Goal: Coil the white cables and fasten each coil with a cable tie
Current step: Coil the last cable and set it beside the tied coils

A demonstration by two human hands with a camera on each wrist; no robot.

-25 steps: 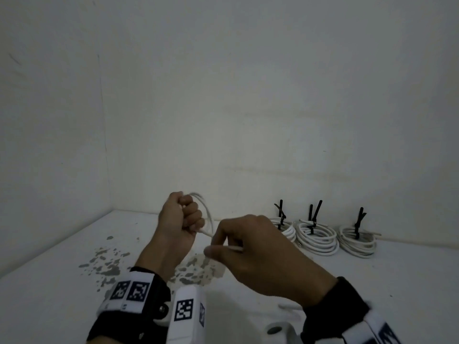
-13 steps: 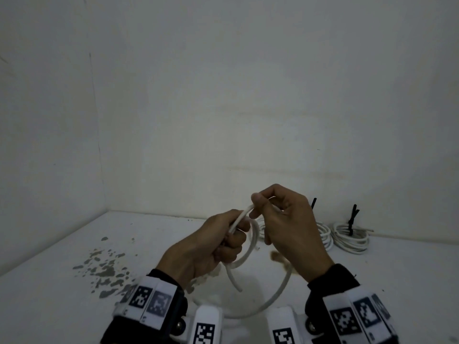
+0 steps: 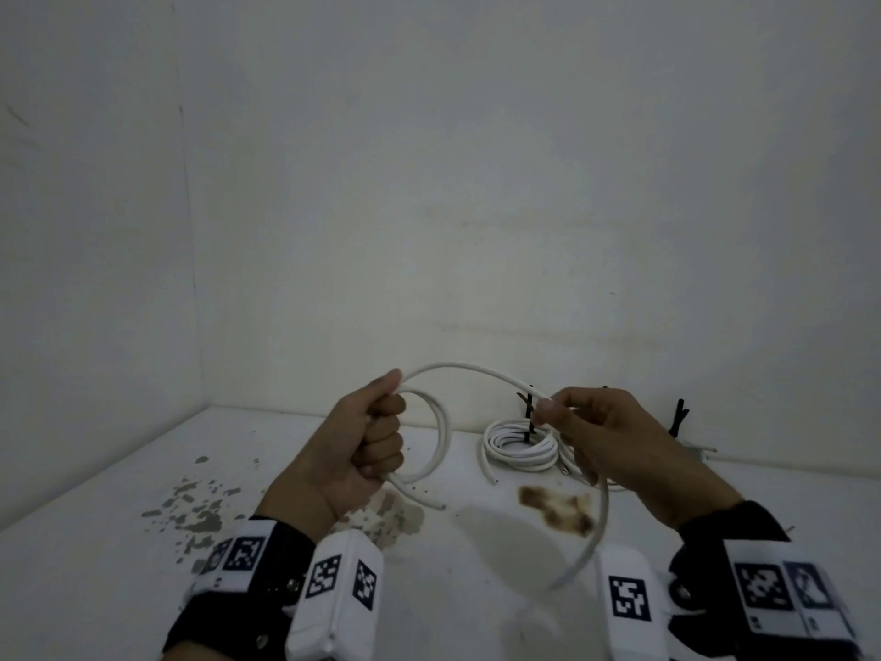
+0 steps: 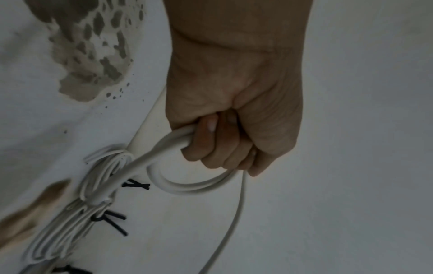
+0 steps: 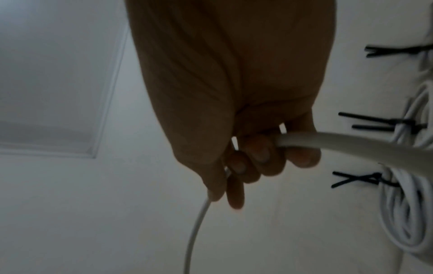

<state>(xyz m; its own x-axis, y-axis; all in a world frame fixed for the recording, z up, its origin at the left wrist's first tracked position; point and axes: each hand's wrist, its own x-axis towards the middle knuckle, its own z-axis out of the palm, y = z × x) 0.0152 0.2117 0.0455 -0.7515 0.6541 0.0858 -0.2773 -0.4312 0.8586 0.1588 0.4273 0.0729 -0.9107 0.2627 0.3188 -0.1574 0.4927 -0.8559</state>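
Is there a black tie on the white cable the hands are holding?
No, the bare white cable looped in the left hand has none; black ties sit only on finished coils.

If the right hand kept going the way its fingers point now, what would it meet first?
The right hand points leftward along the arching white cable it pinches, so it would probably meet the left hand gripping the loops. Depth is unclear; the tied cable coil looks farther back, out of line.

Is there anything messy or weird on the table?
Yes. A brown stain marks the white table in front of the tied coils, and grey flaky patches spread near the left hand, as if the surface has chipped or got dirty. The cable itself looks fine.
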